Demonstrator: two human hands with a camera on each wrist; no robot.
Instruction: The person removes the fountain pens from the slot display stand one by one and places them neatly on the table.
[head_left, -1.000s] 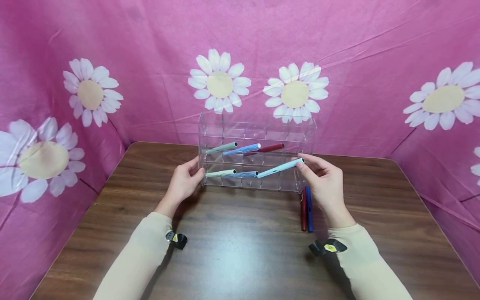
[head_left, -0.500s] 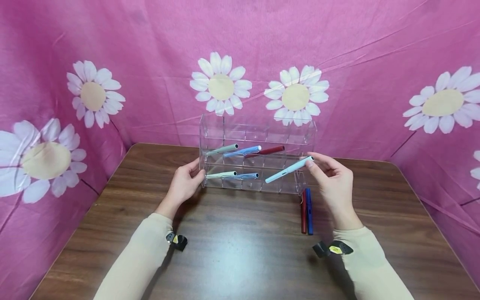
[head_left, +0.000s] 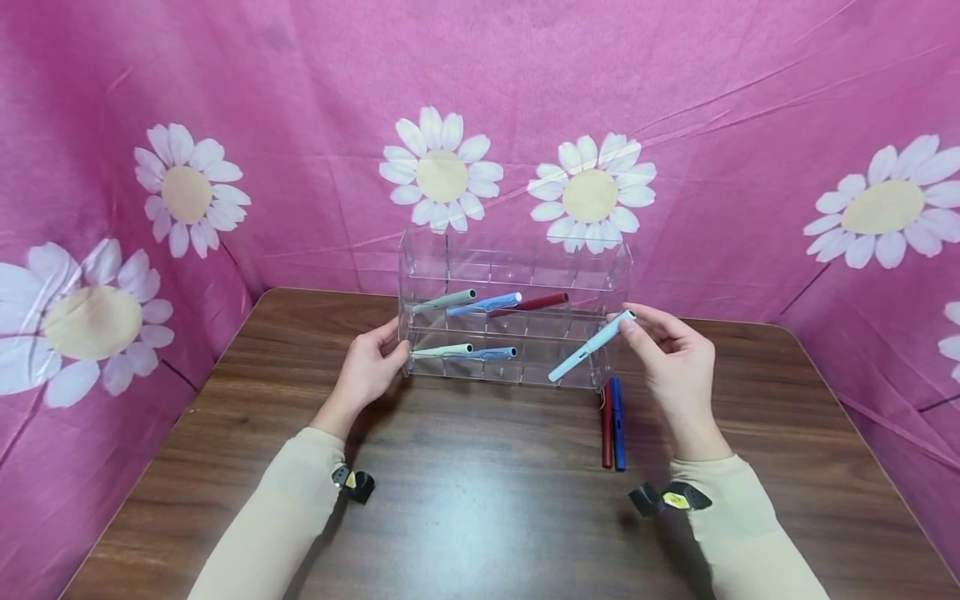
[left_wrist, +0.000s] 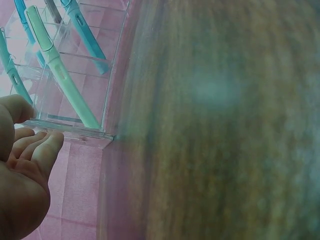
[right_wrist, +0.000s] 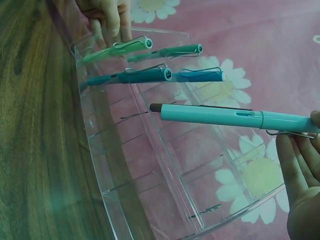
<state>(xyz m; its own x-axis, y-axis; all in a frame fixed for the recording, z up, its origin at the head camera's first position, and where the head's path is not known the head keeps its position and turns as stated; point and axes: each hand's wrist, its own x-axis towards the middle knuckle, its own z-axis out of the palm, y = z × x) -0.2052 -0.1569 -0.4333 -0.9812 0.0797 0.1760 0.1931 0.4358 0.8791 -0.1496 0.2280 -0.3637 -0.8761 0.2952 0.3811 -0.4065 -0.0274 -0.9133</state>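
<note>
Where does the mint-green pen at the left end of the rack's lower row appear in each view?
Head: mint-green pen just left of centre, below mid-height.
Left wrist: mint-green pen in the upper left, slanting down rightward.
Right wrist: mint-green pen near the top left.
Shared landmark: the left hand gripping the clear rack.

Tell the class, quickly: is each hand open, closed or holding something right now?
Left hand: holding the rack at its left end.
Right hand: holding the pale blue pen.
</note>
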